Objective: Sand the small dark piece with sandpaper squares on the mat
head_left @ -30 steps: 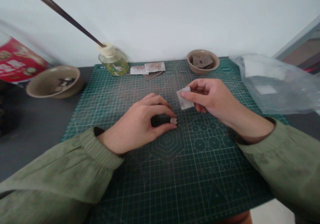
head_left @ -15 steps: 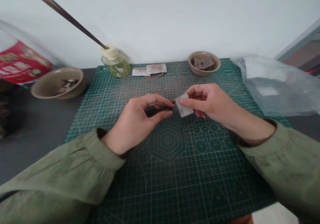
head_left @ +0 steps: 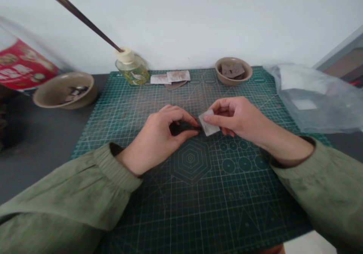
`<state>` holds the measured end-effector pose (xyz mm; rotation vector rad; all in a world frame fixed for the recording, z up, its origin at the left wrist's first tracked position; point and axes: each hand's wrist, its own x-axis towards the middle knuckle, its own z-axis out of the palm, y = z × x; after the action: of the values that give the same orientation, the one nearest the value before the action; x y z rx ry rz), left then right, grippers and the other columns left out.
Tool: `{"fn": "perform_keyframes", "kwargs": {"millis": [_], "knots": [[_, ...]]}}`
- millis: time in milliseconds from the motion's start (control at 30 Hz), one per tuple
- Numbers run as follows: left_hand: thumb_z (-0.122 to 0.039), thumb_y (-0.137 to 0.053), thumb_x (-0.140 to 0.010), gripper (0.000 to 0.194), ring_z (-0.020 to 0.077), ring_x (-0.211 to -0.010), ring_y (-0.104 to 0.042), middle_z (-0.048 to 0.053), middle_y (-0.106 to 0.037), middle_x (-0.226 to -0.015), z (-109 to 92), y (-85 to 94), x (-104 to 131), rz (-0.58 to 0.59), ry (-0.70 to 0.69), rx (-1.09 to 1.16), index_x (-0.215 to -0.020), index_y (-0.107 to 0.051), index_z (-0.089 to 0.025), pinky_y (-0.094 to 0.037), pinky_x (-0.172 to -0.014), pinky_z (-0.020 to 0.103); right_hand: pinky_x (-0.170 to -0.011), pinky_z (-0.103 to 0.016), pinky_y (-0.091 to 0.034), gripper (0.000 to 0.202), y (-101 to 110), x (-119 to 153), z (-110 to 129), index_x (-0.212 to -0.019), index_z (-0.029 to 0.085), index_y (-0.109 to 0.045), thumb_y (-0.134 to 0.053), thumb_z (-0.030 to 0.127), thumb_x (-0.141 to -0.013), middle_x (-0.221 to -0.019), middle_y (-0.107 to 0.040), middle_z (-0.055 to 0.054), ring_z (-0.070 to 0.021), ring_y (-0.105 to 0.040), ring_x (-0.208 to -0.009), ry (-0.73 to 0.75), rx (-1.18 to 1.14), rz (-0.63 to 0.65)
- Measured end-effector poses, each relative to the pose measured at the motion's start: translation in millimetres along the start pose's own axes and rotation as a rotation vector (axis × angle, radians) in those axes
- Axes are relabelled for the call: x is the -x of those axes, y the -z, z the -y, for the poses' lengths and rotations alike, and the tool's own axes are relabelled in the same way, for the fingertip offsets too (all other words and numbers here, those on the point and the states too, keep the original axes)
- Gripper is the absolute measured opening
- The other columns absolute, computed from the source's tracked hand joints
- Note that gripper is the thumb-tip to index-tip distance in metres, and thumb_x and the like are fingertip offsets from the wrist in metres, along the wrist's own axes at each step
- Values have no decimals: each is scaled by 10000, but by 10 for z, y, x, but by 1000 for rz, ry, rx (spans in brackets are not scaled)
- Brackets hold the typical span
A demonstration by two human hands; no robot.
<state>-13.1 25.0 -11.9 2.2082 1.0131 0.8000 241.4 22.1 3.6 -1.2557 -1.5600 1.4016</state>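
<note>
Between the thumb and fingers of my right hand (head_left: 236, 117) is a small whitish square piece (head_left: 209, 123), tilted above the green cutting mat (head_left: 195, 204). My left hand (head_left: 167, 133) is just left of it, thumb and fingers pinched round a small dark thing at their tips, mostly hidden and too small to name. The dark thing meets or nearly meets the left edge of the whitish piece. Both hands are over the middle of the mat, above its hexagon print.
Along the back are a reed diffuser bottle (head_left: 132, 68), flat whitish pieces (head_left: 178, 75) and a small bowl (head_left: 219, 78) with grey pieces. A larger bowl (head_left: 45, 97) and a red package (head_left: 25, 64) are left; a clear plastic bag (head_left: 326, 114) lies right.
My left fingertips have moved slightly right and down, closer to the whitish piece, and a dark thing now shows at their tips. The whitish piece has dropped slightly.
</note>
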Motion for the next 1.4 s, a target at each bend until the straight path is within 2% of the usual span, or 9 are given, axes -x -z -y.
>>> {"fn": "perform_keyframes", "kwargs": {"millis": [167, 400, 467, 633, 767, 967, 1133, 1300, 1400], "knots": [[-334, -940, -928, 138, 247, -1070, -741, 20, -824, -1073, -1, 32, -8, 108, -130, -17, -959, -830, -257, -572, -1006, 429, -391, -219, -353, 390, 4, 7, 24, -869, 146, -767, -1013, 445, -826, -560, -668, 36, -88, -537, -431, 32, 19, -49], [-321, -840, -1004, 169, 266, -1116, -711, 58, -788, -1185, -15, 48, -3, 129, -195, -135, -1162, -862, -267, -571, -1020, 456, -401, -228, -356, 362, 30, 4, -9, -920, 154, -789, -992, 448, -861, -633, -707, 18, -96, -562, -462, 63, 29, -98], [-296, -853, -985, 138, 243, -1054, -725, 44, -793, -1126, -16, 42, 1, 115, -157, -105, -1117, -851, -253, -587, -954, 418, -402, -227, -355, 363, 32, 3, -15, -918, 155, -789, -997, 446, -856, -632, -703, 20, -95, -562, -463, 61, 29, -104], [-288, -872, -966, 132, 165, -753, -719, -6, -802, -894, -25, 3, -4, 40, 98, 110, -1058, -802, -224, -580, -691, 311, -404, -226, -355, 377, 27, 9, -6, -917, 152, -787, -1011, 444, -837, -622, -690, 27, -94, -558, -461, 55, 7, -115], [-260, -872, -958, 110, 193, -871, -808, 28, -857, -1010, -14, -17, -5, 28, 137, 233, -1025, -798, -214, -661, -821, 328, -409, -230, -353, 384, 29, 20, 2, -926, 153, -791, -1011, 453, -833, -626, -687, 26, -97, -558, -470, 50, 2, -112], [-244, -879, -952, 51, 261, -1086, -797, 49, -849, -1117, -24, 62, -16, 116, -74, 62, -991, -851, -261, -645, -1019, 422, -420, -250, -357, 406, 34, 20, 2, -917, 164, -788, -1004, 496, -831, -645, -700, 13, -107, -555, -480, 49, 20, -116], [-275, -927, -941, 72, 260, -1116, -772, 35, -845, -1109, -42, 97, -37, 199, -146, 56, -991, -878, -289, -609, -1058, 424, -421, -247, -349, 399, 39, 6, -15, -922, 166, -787, -1008, 485, -830, -630, -683, 25, -103, -548, -479, 57, 19, -115], [-399, -970, -906, 281, 301, -1214, -719, 66, -833, -1223, -22, 80, -28, 156, -192, -70, -1142, -877, -280, -580, -1082, 469, -421, -242, -353, 388, 49, 10, -21, -929, 163, -790, -1000, 478, -842, -633, -684, 26, -100, -552, -477, 65, 18, -114], [-358, -909, -970, 152, 294, -1246, -707, 64, -822, -1259, -32, 79, -16, 165, -227, -105, -1092, -874, -275, -566, -1101, 465, -421, -244, -349, 396, 46, 10, -9, -917, 162, -786, -996, 489, -843, -622, -680, 24, -103, -550, -474, 69, 25, -117]]}}
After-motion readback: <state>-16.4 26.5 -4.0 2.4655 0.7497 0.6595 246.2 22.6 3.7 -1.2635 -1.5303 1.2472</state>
